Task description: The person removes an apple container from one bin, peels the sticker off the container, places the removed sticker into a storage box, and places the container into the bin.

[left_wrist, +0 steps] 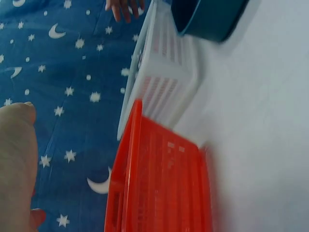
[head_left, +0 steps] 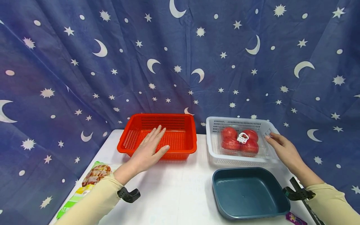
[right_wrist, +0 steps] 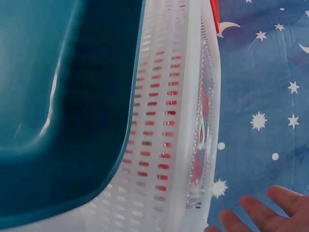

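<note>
At the far left of the white table (head_left: 180, 193) lies a snack packet (head_left: 94, 175), which I do not touch. My left hand (head_left: 148, 151) is flat over the near rim of the red basket (head_left: 182, 147), fingers straight and a little spread, holding nothing. I think it should only steady this basket so it does not slide. To the right, the white basket (head_left: 213, 150) holds the clear pack of tomatoes (head_left: 239, 141). My right hand (head_left: 282, 149) is open beside its right rim, fingers relaxed, not yet gripping. To do this well, I would take the pack by its edges, not squeeze the fruit. The teal tray (head_left: 250, 192) stands just in front.
</note>
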`<state>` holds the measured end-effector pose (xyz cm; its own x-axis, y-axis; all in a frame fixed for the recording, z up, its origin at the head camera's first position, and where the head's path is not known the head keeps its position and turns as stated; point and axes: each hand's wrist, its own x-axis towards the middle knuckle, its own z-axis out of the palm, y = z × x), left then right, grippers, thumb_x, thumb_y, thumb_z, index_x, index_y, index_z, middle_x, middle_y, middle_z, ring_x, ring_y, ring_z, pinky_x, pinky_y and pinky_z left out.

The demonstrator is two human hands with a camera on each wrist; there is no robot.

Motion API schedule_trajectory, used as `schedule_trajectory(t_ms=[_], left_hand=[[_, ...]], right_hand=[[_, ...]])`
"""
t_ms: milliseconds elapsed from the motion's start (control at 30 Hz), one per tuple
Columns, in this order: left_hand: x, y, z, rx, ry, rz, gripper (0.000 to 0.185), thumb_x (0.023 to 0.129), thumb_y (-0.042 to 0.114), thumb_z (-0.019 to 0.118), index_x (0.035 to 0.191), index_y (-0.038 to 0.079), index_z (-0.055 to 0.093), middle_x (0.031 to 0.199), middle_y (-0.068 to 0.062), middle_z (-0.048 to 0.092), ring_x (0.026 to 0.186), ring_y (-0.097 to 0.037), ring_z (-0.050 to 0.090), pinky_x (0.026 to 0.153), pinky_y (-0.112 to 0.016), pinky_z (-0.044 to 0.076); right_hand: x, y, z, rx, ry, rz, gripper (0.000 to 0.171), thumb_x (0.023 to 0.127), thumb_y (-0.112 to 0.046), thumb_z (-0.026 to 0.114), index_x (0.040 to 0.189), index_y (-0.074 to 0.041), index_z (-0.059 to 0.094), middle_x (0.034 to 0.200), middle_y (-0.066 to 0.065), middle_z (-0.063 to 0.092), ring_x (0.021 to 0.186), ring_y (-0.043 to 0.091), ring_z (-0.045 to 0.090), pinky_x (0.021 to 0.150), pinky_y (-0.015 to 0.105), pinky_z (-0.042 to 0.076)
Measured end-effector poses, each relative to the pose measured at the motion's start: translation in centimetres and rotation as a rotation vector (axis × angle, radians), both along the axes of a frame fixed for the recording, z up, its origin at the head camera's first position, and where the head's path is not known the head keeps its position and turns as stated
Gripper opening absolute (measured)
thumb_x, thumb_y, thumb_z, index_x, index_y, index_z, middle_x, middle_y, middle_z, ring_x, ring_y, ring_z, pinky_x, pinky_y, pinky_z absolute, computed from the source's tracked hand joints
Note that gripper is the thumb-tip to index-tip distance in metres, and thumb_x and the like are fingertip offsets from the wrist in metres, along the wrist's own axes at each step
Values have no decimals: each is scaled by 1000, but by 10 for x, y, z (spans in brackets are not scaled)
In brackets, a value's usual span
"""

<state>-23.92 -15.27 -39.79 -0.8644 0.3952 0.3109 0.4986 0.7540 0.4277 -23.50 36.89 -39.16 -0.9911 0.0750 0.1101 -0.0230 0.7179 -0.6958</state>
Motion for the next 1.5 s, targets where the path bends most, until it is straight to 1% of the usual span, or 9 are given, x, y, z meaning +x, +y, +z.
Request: schedule_trajectory(t_ms=[267,300,400,533,767,1000,1100,1233,1500], left_hand=[[12,31,-2,72,44,-138,72,104,56,49,163,21,28,170,9,14,155,-19,14,121,-52,23],[13,36,-3,76,48,-156,72,104,55,50,163,21,28,170,10,15,155,-19,16,121,-52,24],[18,50,-5,79,51,-207,71,104,54,52,163,22,29,170,10,15,155,-20,19,120,-52,27],[22,68,-10,87,11,-265,71,103,56,51,163,24,29,170,6,18,154,-20,22,119,-52,29],[24,99,-24,71,-39,-343,70,104,58,46,163,25,27,170,3,19,153,-22,25,118,-53,30],[21,122,-38,77,-112,-351,69,104,61,43,163,28,28,170,7,17,153,-21,25,116,-57,31],[18,130,-44,88,-138,-342,70,104,61,44,163,27,29,170,4,17,153,-23,25,118,-61,26],[12,138,-51,83,-171,-313,72,103,61,45,163,25,27,171,0,16,153,-26,24,119,-61,22],[0,152,-63,117,-226,-246,75,102,60,47,164,23,26,171,0,13,153,-26,23,117,-63,25]], right_hand=[[-2,-4,-5,-46,7,-18,77,106,-52,47,151,9,37,148,38,41,133,55,39,102,74,34],[-2,-4,-5,-55,6,-11,76,106,-51,48,151,10,37,147,39,41,134,56,38,107,75,29],[-3,-5,-5,-78,-28,7,77,106,-50,49,153,9,33,149,38,40,135,56,36,107,75,26],[-5,-4,-4,-92,-88,21,82,105,-52,49,157,6,25,153,39,34,137,57,33,104,76,31],[-11,-4,-6,-102,-135,12,84,105,-52,48,159,6,20,155,40,27,139,58,30,106,75,31],[-16,-1,-8,-110,-172,13,88,104,-53,49,159,8,15,156,41,22,140,58,27,107,75,28],[-19,0,-9,-107,-205,16,89,104,-53,49,159,7,12,157,41,19,141,59,24,107,76,27],[-22,0,-8,-122,-253,25,92,104,-52,49,160,6,6,158,42,13,141,61,20,107,78,24],[-30,0,-10,-144,-320,24,99,102,-53,51,159,7,-4,159,42,5,142,62,15,107,78,22]])
